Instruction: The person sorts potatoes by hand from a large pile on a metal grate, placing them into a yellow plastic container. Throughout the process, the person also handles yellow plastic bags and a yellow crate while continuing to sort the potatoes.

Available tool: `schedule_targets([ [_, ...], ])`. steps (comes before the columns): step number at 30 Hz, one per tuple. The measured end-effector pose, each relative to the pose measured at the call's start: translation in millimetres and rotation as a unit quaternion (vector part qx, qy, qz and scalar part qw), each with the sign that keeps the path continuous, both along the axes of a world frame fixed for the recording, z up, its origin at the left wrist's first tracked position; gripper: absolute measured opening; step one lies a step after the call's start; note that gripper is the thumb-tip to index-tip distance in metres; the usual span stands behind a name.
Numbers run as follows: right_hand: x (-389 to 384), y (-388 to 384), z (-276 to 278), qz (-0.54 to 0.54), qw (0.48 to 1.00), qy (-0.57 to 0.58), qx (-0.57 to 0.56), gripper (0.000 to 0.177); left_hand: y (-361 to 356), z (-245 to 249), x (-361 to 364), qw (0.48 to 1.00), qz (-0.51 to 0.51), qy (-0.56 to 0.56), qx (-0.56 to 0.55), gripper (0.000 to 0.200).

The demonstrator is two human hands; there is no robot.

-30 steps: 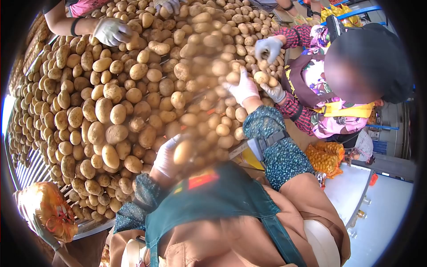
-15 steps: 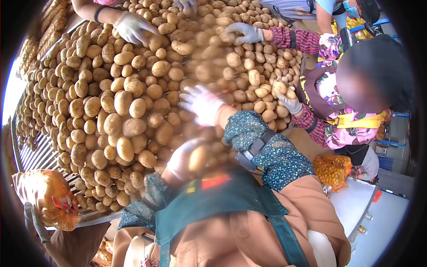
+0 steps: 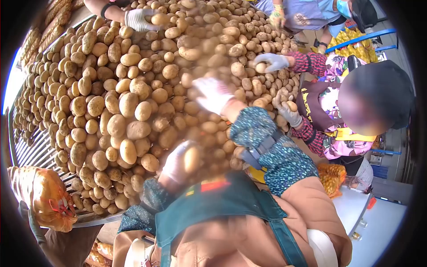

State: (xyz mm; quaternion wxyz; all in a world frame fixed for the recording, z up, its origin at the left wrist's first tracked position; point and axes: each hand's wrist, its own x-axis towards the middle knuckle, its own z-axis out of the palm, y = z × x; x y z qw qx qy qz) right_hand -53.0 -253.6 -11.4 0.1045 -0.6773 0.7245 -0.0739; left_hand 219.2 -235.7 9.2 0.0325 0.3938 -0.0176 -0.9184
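Observation:
In the head view a wide heap of potatoes [image 3: 129, 104] covers a slatted table. My left hand [image 3: 175, 165], in a white glove, is low in front of my green apron [image 3: 218, 200]. Its fingers are closed on a single potato [image 3: 191, 160], slightly blurred. Farther up, my right hand [image 3: 214, 95], gloved too, reaches across the middle of the heap. Its fingers stretch leftward over the potatoes, and I see nothing held in it. Blur hides the fingertips and whether they touch the potatoes beneath.
Opposite, a co-worker's gloved hand [image 3: 141, 20] grips a potato. On the right, another person in a dark cap [image 3: 378, 91] works with both hands. An orange net bag [image 3: 42, 198] stands at the table's left corner, beside metal slats [image 3: 33, 153]. A white surface [image 3: 356, 200] lies right.
My right hand has shifted slightly right over the heap. My left hand keeps its potato near the apron. The co-workers' hands at the top and right have moved and now hold potatoes.

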Motion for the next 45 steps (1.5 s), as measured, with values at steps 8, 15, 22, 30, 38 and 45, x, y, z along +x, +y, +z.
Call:
schedule_targets([
  [8, 14.0, -9.4, -6.7, -0.201, 0.958, -0.199, 0.047, 0.061, 0.7, -4.1, -7.6, 0.997, 0.009, 0.072, 0.01, 0.043],
  [15, 19.0, 58.0, 35.2, -0.188, 0.719, -0.665, 0.074, 0.069, -12.7, 2.3, -2.3, 0.982, 0.089, 0.167, -0.004, 0.07],
  [22, 41.5, 63.1, 72.7, -0.052, 0.782, -0.599, 0.165, 0.064, -20.7, 2.1, -4.7, 0.951, 0.102, 0.283, 0.071, 0.092],
  [30, 60.7, 76.6, 85.5, -0.054, 0.87, -0.488, 0.039, 0.03, -18.3, 61.8, -17.7, 0.976, 0.082, 0.199, -0.032, 0.103],
  [38, 61.9, 64.9, 80.4, 0.04, 0.894, -0.418, 0.158, 0.039, -21.0, 51.5, -29.3, 0.949, -0.068, 0.2, -0.232, 0.077],
  [45, 68.0, 73.0, 82.7, -0.109, 0.777, -0.591, 0.186, 0.033, -21.5, 49.7, -25.9, 0.963, -0.086, 0.167, -0.195, 0.092],
])
